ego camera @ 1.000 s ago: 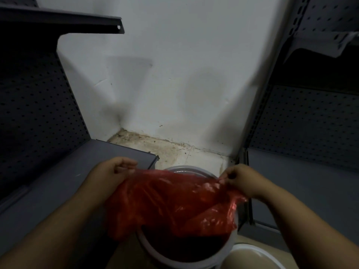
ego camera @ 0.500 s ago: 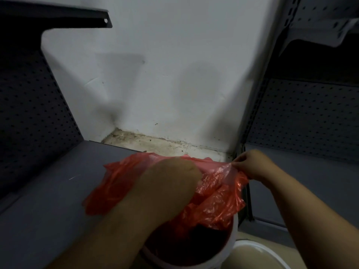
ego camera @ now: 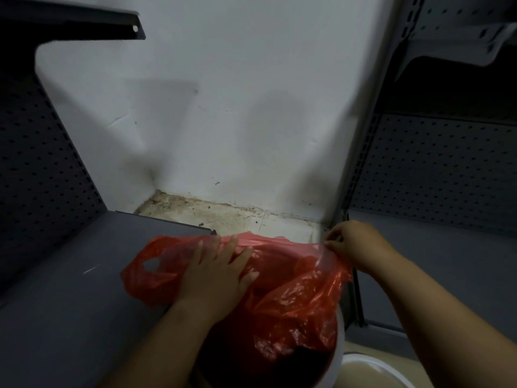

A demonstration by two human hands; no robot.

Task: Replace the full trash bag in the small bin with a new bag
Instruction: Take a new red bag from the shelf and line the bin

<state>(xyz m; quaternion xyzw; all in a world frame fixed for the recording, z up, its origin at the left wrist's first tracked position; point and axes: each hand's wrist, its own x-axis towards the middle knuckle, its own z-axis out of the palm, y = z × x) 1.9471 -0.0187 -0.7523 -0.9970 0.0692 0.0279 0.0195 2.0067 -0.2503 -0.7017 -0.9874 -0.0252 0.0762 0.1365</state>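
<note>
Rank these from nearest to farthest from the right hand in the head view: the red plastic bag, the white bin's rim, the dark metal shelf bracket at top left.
1. Red plastic bag: pinched at its edge by the right hand.
2. White bin's rim: below the hand, toward the person.
3. Dark metal shelf bracket: far up at the upper left.

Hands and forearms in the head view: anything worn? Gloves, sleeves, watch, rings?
Nothing worn that shows. The left hand and right hand are bare, no gloves, no visible rings. Both forearms are bare to the frame edge: no sleeve, watch or band in view.
</note>
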